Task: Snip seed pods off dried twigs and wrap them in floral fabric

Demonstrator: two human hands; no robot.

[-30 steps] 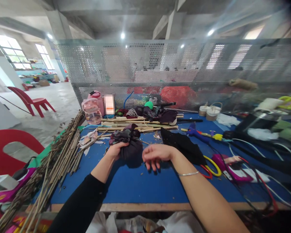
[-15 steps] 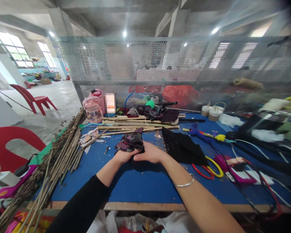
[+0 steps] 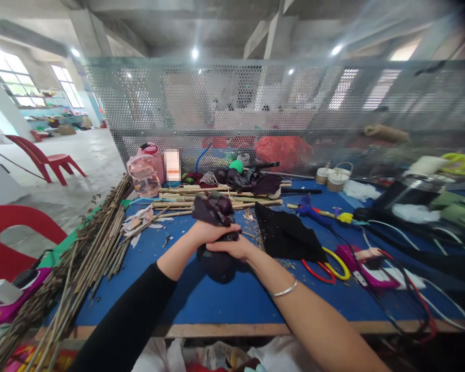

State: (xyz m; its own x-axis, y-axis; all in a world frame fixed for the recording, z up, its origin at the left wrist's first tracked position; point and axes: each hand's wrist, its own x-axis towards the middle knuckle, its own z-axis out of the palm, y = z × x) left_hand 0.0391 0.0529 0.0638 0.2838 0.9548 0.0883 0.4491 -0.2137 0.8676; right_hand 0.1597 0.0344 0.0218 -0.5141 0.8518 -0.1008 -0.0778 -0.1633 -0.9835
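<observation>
Both hands clasp a dark purple-black cloth bundle held just above the blue table. My left hand is closed round its gathered neck, with ruffled cloth ends sticking up above the fist. My right hand is wrapped round the same neck just below, and the rounded bottom of the bundle hangs under it. A silver bangle sits on my right wrist.
A flat black cloth lies right of the hands, with red and yellow scissors beside it. Bamboo sticks lie behind; long dry stalks run down the left edge. A pink bottle, glue guns and cables crowd the right. A perforated metal screen stands behind.
My right hand came from open beside the bundle onto it and closed round its neck. Both hands then lifted the bundle and turned it upright, ruffled ends up.
</observation>
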